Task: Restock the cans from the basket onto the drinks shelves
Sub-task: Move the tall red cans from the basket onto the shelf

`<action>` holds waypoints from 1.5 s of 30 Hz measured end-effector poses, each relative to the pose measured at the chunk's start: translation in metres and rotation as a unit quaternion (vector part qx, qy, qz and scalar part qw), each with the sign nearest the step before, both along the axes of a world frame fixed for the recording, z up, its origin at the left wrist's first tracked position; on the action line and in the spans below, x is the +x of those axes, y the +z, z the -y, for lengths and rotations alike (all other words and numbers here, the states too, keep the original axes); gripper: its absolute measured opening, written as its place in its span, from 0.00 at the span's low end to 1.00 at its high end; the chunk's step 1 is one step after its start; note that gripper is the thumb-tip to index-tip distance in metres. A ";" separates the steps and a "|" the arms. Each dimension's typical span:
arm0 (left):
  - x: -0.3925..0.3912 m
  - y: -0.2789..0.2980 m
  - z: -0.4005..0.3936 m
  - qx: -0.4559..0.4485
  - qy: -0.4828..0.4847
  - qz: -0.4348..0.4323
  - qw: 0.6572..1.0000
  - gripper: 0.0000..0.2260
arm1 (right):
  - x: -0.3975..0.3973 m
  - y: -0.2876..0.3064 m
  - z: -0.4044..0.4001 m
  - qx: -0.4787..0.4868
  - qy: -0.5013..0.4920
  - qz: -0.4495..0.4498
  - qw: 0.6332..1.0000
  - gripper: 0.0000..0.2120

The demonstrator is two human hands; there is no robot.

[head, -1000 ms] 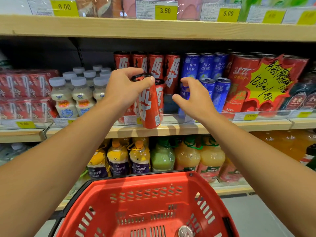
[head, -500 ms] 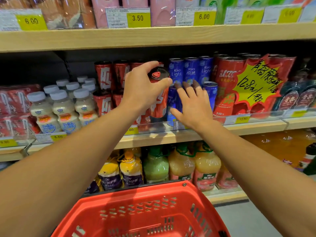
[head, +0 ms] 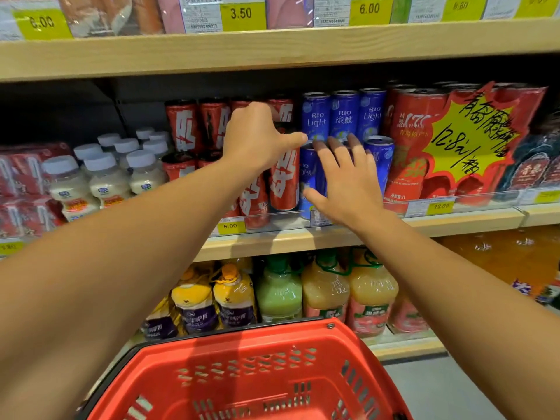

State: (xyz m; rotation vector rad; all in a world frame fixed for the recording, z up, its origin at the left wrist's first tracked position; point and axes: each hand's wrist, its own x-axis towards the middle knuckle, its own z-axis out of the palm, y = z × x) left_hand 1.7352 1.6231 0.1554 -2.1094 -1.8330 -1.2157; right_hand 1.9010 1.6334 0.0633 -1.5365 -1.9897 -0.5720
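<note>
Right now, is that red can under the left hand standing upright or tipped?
Upright. The red can stands straight on the shelf among the other red cans, its lettering vertical; the left hand covers its top.

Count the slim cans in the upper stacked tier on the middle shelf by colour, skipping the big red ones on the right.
red slim cans: 4 (one partly hidden behind the left hand)
blue cans: 3
Total: 7
</note>
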 end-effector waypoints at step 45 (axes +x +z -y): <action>-0.022 -0.014 0.023 -0.053 -0.057 -0.153 0.985 0.28 | -0.004 0.014 0.017 -0.026 0.008 -0.009 1.000 0.37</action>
